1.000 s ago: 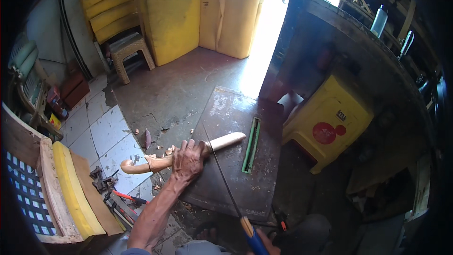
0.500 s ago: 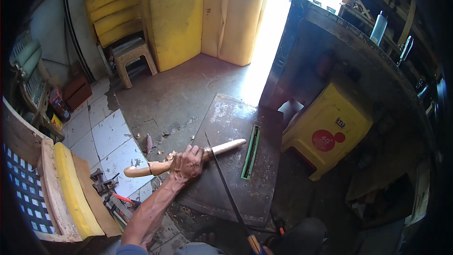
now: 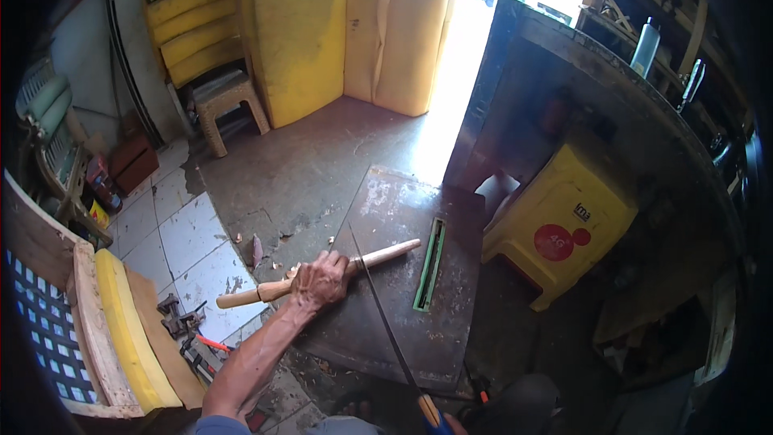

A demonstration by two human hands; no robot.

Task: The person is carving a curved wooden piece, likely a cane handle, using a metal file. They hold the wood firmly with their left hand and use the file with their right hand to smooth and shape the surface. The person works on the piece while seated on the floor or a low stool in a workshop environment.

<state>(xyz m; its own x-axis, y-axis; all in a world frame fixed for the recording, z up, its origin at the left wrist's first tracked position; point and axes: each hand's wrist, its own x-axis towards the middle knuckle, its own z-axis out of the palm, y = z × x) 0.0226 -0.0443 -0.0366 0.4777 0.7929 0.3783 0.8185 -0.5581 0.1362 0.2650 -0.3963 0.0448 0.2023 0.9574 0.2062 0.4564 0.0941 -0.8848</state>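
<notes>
On my feed I log the left hand [image 3: 322, 278] clamped round a wooden piece [image 3: 390, 253] lying partly over the dark board [image 3: 403, 352]; the right hand [image 3: 456, 425] (mostly cropped) wraps a saw [image 3: 380, 308], blade crossing the wood. Green-edged strip [image 3: 429, 264] near its tip.

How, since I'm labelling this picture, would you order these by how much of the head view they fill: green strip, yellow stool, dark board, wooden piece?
1. Dark board
2. Yellow stool
3. Wooden piece, partly covered by the left hand
4. Green strip, clearly shorter than the wooden piece
</notes>
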